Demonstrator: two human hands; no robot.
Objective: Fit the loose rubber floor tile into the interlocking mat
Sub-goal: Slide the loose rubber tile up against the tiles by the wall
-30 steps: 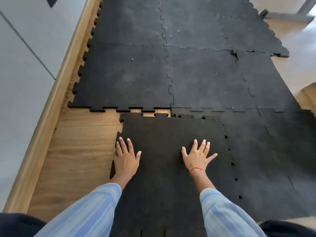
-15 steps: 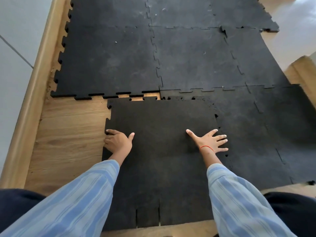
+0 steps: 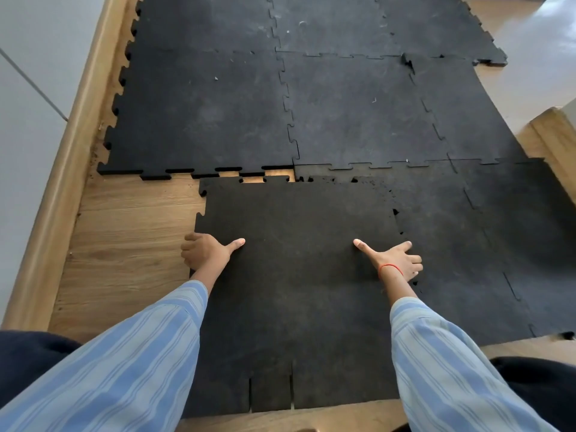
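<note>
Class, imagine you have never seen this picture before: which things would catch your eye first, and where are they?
First, the loose tile, dark in the middle foreground, with the left hand curled over its left edge and the right hand spread flat at its right edge. Next, the strip of bare wooden floor to its left, and the small gaps where its far tabs have not yet locked into the interlocking mat.
</note>
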